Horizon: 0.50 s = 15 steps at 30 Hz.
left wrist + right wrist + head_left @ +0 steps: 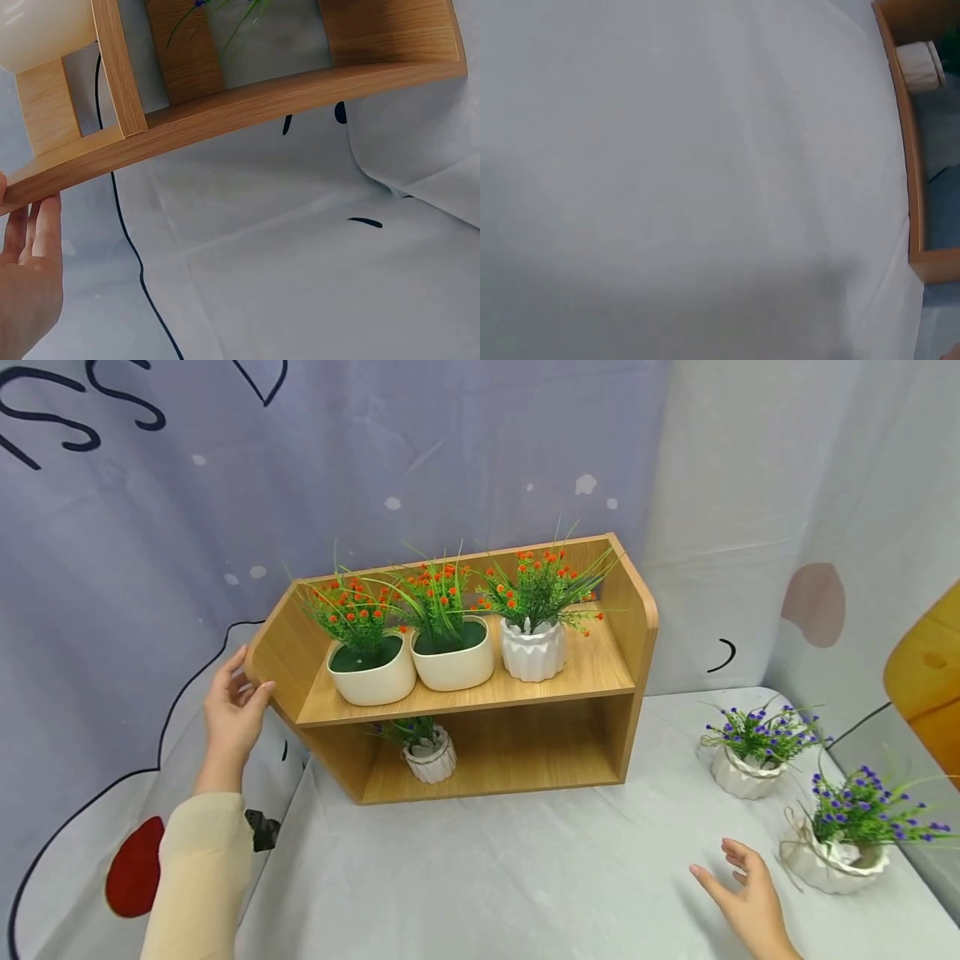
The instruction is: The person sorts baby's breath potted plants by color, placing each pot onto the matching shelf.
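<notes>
My left hand (234,710) holds the front edge of the left side panel of a two-tier wooden shelf (465,708). In the left wrist view its fingers (46,229) lie against the panel's outer face. Over the white tabletop hovers my right hand (750,893), fingers loosely bent and nothing in them. Closest to it is a white pot with purple flowers (832,864), twine tied round it. The shelf's top tier bears two smooth cream oval pots (372,685) (453,668) and a ribbed white pot (534,652), all with orange flowers. A purple-flowered white pot (431,758) sits at the lower tier's left.
Another purple-flowered white pot (746,777) stands on the right, behind the twine-tied one. The white cloth (480,877) covers the table in front of the shelf. A printed curtain (465,452) hangs behind. Beside my left sleeve is a small black object (262,831).
</notes>
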### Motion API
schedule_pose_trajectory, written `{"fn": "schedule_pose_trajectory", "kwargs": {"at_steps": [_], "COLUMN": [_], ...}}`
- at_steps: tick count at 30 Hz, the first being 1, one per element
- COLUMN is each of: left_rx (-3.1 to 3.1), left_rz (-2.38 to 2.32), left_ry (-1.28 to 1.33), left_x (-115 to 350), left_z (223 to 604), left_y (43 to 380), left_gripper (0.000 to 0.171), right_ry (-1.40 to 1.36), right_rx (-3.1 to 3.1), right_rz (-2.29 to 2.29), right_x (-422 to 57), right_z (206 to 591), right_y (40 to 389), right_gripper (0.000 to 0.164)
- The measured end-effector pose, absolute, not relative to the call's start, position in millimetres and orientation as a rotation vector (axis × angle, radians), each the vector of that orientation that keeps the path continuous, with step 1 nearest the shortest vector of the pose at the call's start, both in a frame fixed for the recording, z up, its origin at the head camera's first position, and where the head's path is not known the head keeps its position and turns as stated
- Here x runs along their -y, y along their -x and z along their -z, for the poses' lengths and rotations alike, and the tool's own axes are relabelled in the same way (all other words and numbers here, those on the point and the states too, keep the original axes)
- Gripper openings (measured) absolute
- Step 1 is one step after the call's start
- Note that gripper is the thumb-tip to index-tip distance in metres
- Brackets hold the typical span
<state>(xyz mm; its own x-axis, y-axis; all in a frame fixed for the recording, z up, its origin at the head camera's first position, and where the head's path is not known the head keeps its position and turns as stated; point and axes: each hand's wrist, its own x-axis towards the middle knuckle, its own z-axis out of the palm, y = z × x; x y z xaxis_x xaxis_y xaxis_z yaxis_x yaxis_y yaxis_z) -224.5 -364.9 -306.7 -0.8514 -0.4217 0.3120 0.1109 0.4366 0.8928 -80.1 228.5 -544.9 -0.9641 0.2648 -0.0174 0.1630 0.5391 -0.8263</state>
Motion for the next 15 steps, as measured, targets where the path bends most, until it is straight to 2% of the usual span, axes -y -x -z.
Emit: {"fn": "schedule_pose_trajectory", "kwargs": {"at_steps": [15], "left_rx": [2.175], "left_rz": [1.456], "left_ry": [-0.316], "left_x": [362.6], "left_z": [304.5], "left_y": [224.6], "left_gripper": [0.064], "right_ry": [0.753], "right_rx": [2.561], "right_rz": [-1.300], "right_x": [-283.3], "right_z": [556.0], "right_y": [67.7], "right_gripper": [0.067]}}
